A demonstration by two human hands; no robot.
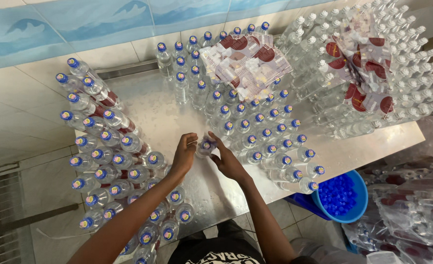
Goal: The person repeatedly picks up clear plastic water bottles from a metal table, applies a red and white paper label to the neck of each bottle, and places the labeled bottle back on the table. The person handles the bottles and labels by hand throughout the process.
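Both bare arms stretched forward from the bottom edge, converging — wrists nearly level. Left hand [184, 152] curled, fingers bent inward toward the right. Right hand [227, 160] angled in from the other side, fingers extended — fingertips close together.

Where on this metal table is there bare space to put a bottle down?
The widest free patch of the metal table lies between the blue-capped bottles on the left and the central cluster. The near edge by the blue bowl of caps is also bare. The white-capped bottles crowd the right.
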